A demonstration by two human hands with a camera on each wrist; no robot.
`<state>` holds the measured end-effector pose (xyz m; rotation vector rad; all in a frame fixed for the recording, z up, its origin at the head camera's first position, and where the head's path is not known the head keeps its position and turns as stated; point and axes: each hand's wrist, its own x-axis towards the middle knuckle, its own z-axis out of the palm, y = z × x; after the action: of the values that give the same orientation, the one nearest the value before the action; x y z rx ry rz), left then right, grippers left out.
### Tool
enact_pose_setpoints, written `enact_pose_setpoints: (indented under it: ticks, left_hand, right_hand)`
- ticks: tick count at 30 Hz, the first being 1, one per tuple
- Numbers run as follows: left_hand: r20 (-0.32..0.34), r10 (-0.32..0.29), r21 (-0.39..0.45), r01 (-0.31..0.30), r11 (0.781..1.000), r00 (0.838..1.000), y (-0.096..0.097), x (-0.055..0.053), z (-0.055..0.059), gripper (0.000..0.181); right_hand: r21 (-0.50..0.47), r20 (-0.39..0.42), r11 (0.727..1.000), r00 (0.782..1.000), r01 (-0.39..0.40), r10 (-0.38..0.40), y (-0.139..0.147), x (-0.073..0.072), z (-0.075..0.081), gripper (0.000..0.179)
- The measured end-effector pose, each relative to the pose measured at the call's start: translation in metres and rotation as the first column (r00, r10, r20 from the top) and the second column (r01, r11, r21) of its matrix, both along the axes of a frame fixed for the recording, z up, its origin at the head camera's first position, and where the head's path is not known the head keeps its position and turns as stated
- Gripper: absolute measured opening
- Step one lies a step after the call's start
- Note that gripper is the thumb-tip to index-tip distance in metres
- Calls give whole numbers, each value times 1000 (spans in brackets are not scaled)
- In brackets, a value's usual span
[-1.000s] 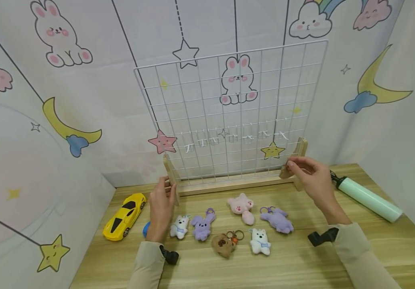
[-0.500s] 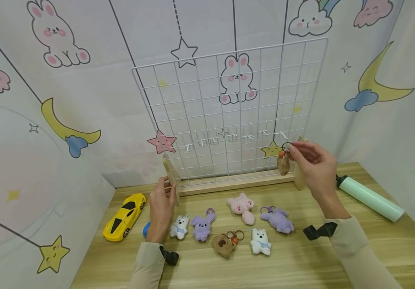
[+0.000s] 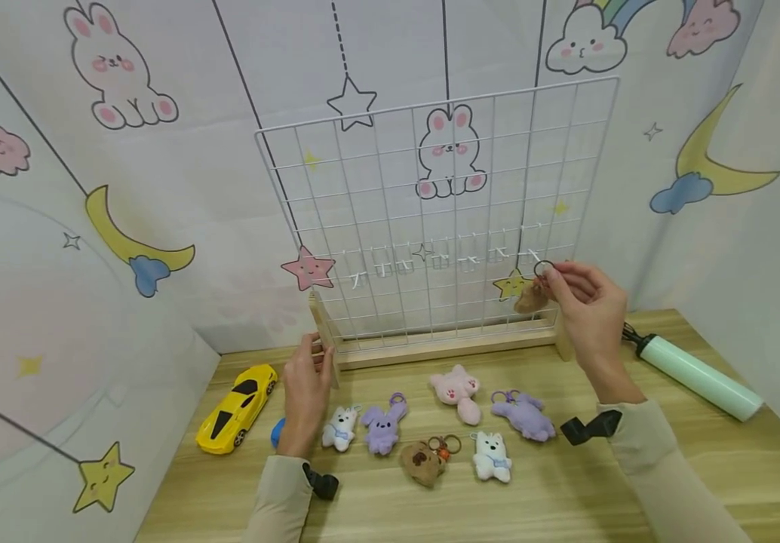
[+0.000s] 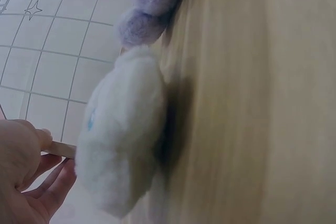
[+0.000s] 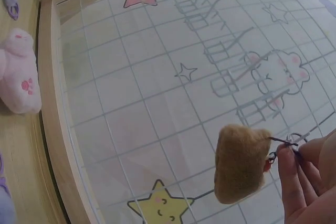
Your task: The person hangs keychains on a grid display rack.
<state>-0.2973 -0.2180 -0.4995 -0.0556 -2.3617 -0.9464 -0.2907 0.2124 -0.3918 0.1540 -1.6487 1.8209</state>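
My right hand point(image 3: 592, 317) pinches the metal ring of a brown plush keychain point(image 3: 531, 299), which dangles in front of the right end of the white wire grid point(image 3: 376, 115). In the right wrist view the brown plush point(image 5: 241, 163) hangs from the fingertips, apart from the hooks there. The ring is close to the rightmost of several white hooks point(image 3: 440, 262); whether it touches the hook I cannot tell. My left hand point(image 3: 306, 396) grips the left wooden post point(image 3: 318, 309) of the grid's stand. In the left wrist view, thumb and fingers pinch this post point(image 4: 62, 149).
Several plush keychains lie on the table: a white one point(image 3: 341, 430), purple point(image 3: 382, 431), pink point(image 3: 455, 388), brown point(image 3: 422, 462), another white point(image 3: 492, 457) and another purple point(image 3: 527, 417). A yellow toy car point(image 3: 237, 411) stands left; a pale green cylinder point(image 3: 697, 377) lies right.
The right hand has risen from beside the right post, bringing the brown plush up, and then shifted slightly left toward the rightmost hook. The left hand stays on the post.
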Motion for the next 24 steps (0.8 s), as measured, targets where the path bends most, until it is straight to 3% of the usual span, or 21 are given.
enact_pose_setpoints:
  ticks: [3, 10, 16, 19, 24]
  left_hand:
    - [6, 1, -2, -1, 1000, 1000, 1, 0, -1, 32]
    - [8, 10, -1, -10, 1000, 1000, 3, 0, -2, 32]
    - [4, 19, -5, -19, 1000, 1000, 2, -1, -3, 31]
    - [-1, 22, -5, -22, 1000, 1000, 1, -1, -2, 31]
    - [1, 12, -8, -12, 1000, 1000, 0, -2, -2, 32]
  right_hand:
    - [-1, 14, 1000, 1000, -2, 2, 1, -1, -3, 29]
    - [151, 107, 987, 992, 57, -74, 6, 3, -13, 32]
    - [252, 146, 968, 988, 8, -46, 8, 15, -35, 29]
    - [382, 167, 923, 986, -42, -24, 11, 18, -55, 26]
    - [570, 294, 802, 956, -178, 3, 16, 22, -89, 21]
